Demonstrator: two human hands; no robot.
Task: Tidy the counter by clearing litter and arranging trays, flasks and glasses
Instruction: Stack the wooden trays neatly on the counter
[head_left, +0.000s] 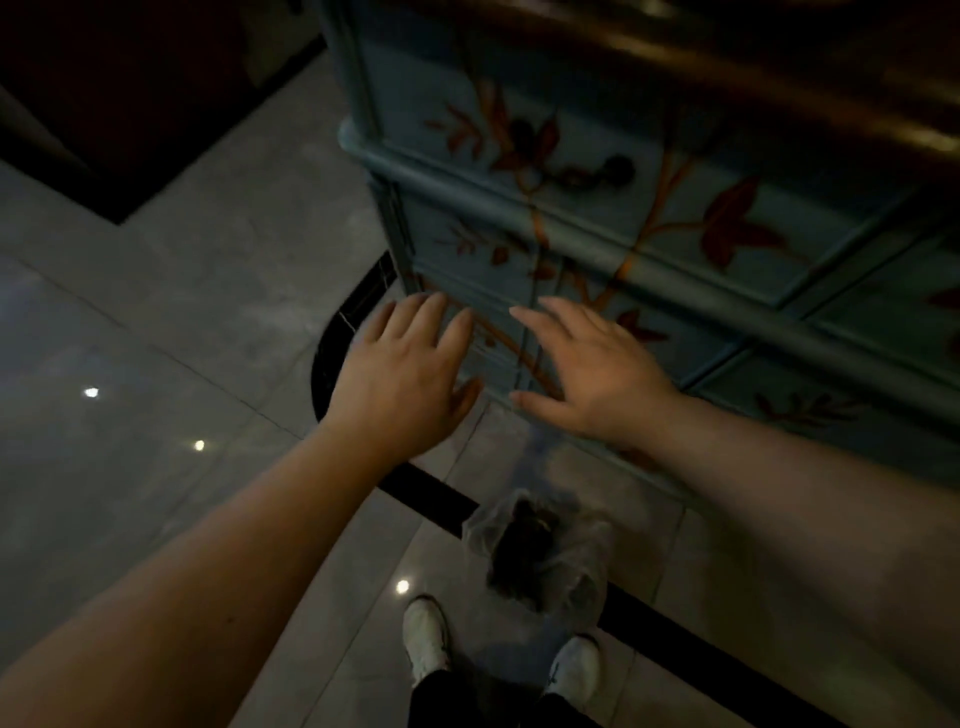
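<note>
Dim light here, and a glossy grey tiled floor (156, 322) fills the view, crossed by a curving black inlay strip (337, 332) and dotted with bright reflections. At two o'clock rises a blue painted cabinet (597, 218) with orange branches and red leaves, a dark drawer handle (602, 171) on its front. Its brown top edge (753, 88) is blurred and cut off, so the counter surface itself stays hidden. Both arms reach forward: left hand (400, 374) at centre, fingers spread wide, holding nothing; right hand (597, 374) just beside it, equally open and empty. At six o'clock a clear plastic bag (540, 551) of dark litter sits on the floor just ahead of two white shoes (426, 639); its contents are hard to make out.
</note>
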